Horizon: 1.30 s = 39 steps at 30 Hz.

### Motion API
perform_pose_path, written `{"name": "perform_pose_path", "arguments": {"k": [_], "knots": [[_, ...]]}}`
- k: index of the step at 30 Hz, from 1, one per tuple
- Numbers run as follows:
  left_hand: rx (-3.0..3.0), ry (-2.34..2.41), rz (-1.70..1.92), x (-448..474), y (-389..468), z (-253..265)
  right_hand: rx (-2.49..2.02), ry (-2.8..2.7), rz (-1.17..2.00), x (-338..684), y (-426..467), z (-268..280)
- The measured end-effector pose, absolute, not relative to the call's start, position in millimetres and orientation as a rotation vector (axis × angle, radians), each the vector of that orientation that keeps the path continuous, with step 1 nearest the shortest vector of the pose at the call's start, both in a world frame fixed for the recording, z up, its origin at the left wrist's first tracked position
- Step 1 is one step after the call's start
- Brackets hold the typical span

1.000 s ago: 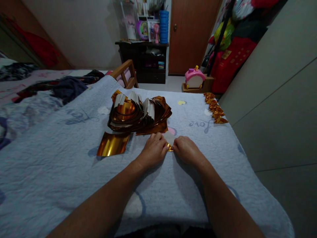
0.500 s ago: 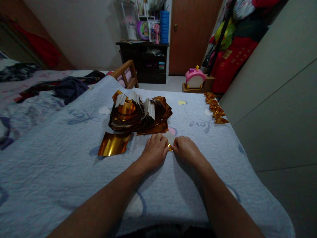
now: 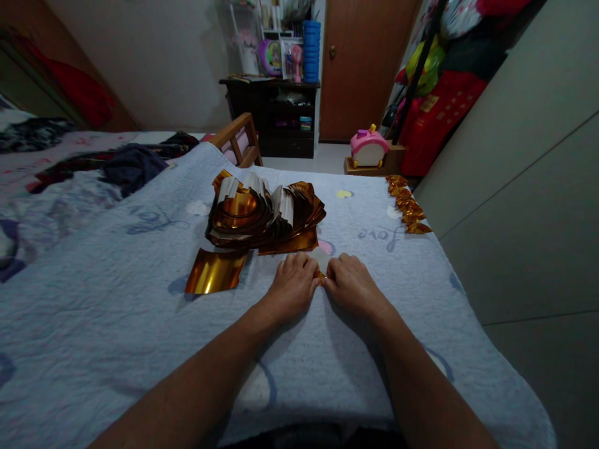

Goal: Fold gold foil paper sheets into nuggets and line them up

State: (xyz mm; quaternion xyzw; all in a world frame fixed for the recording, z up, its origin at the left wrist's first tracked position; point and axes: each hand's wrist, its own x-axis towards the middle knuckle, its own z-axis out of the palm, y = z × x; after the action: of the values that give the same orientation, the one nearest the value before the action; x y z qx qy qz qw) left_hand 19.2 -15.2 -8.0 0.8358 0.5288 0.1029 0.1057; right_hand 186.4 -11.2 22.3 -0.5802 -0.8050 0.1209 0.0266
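My left hand (image 3: 294, 282) and my right hand (image 3: 352, 280) are close together, low on the bed cover. Both are closed on one sheet of gold foil paper (image 3: 321, 254), whose pale side shows beyond my fingers and whose gold part shows in the narrow gap between my thumbs. Most of that sheet is hidden under my hands. Just past my left hand lies a stack of gold foil sheets (image 3: 262, 218), curled and fanned, some with pale backs up. A single gold sheet (image 3: 216, 272) lies left of my left hand.
Several folded gold foil pieces (image 3: 408, 206) form a row along the right edge of the blue bed cover (image 3: 140, 337). A wooden chair (image 3: 243, 140) and a pink toy case (image 3: 369, 147) stand beyond the far edge. Clothes (image 3: 133, 167) lie to the left.
My thumbs have shifted slightly at the gold edge, and less of the foil sheet shows between and beyond my hands. The stack and the folded row have not moved.
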Motion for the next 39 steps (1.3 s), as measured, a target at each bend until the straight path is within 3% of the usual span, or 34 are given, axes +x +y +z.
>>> {"name": "perform_pose_path", "arguments": {"k": [10, 23, 39], "knots": [[2.418, 1.486, 0.262, 14.0, -13.5, -1.8, -1.814, -2.277, 0.281, 192.2, -10.8, 3.8], [2.355, 1.449, 0.294, 11.6, -12.2, 0.0, -1.910, -2.327, 0.543, 206.0, -1.3, 13.2], [2.277, 1.321, 0.552, 7.1, -8.2, 2.0, -1.564, -2.161, 0.621, 204.4, 2.5, 4.3]]}}
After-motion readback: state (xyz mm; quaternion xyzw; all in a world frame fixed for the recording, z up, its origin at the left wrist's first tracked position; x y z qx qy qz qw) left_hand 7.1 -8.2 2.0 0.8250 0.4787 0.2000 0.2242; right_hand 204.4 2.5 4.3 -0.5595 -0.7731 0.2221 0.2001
